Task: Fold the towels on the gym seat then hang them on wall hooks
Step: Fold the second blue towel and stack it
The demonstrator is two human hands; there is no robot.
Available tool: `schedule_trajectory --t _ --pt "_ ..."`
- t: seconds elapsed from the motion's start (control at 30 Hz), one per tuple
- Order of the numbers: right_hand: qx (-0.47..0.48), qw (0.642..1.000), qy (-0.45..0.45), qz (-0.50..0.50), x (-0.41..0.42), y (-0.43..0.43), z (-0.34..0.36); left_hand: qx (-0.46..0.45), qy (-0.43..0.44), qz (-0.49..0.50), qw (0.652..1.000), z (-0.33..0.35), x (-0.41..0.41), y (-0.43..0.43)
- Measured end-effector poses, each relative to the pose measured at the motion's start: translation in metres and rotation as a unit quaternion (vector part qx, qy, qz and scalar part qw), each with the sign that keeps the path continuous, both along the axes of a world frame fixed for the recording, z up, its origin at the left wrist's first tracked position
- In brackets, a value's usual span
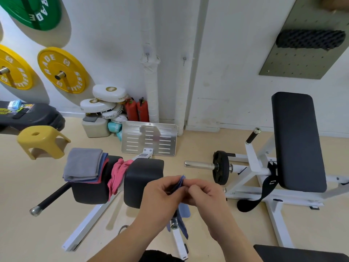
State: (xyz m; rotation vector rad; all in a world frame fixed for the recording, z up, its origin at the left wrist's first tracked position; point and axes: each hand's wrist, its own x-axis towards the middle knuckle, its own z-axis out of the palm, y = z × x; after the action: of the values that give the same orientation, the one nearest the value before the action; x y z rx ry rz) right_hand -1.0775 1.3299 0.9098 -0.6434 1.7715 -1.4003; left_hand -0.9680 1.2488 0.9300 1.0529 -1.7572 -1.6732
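Two bare hands meet above a gym machine; the left hand [164, 193] and the right hand [205, 193] are drawn close together, each with curled fingers pinching the upper edge of a blue towel [184, 210]; the cloth is bunched between the fingertips and its loose end hangs below the wrists, in front of the machine's white frame [88, 222].

To the left, a stack of folded towels [83, 164] sits on the left black seat pad [90, 191], grey on top with blue and red edges showing beneath; a pink towel [117, 176] lies unfolded and crumpled in the gap between that pad and the right black seat pad [143, 178], draping down toward the floor.

On the white wall beyond, two small hooks are fixed side by side, the left hook [147, 56] and the right hook [184, 60], near wrapped vertical pipes [152, 87].

A perforated metal footplate [149, 139] stands behind the pads; two red fire extinguishers [137, 110] and a heap of white boxing pads [105, 97] sit against the wall; yellow weight plates [63, 69] and a green weight plate [32, 10] hang at upper left; a yellow stool [42, 141] stands on the beige floor [198, 144]; a black padded bench [296, 140] fills the right side, with a black disc [221, 167] on a steel bar beside it.
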Motion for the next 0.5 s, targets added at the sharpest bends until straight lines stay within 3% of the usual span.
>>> schedule_trajectory --t 0.1,0.17,0.27,0.33,0.5 --pt "-0.012 0.999 -0.037 -0.014 -0.01 0.002 0.008 -0.039 -0.021 -0.022 0.999 0.0 0.007 -0.013" --pt "-0.008 0.999 0.032 0.0 -0.023 0.003 0.01 -0.071 -0.047 -0.063 0.994 0.006 0.013 -0.025" --pt "0.032 0.973 0.163 0.161 -0.039 0.0 0.016 -0.131 -0.05 -0.158 0.977 0.026 0.02 -0.039" --pt "0.046 0.952 0.19 0.234 -0.042 -0.007 0.023 -0.159 -0.044 -0.196 0.967 0.043 0.022 -0.047" --pt "0.084 0.915 0.249 0.308 -0.054 -0.015 0.035 -0.225 -0.03 -0.162 0.96 0.07 0.032 -0.065"
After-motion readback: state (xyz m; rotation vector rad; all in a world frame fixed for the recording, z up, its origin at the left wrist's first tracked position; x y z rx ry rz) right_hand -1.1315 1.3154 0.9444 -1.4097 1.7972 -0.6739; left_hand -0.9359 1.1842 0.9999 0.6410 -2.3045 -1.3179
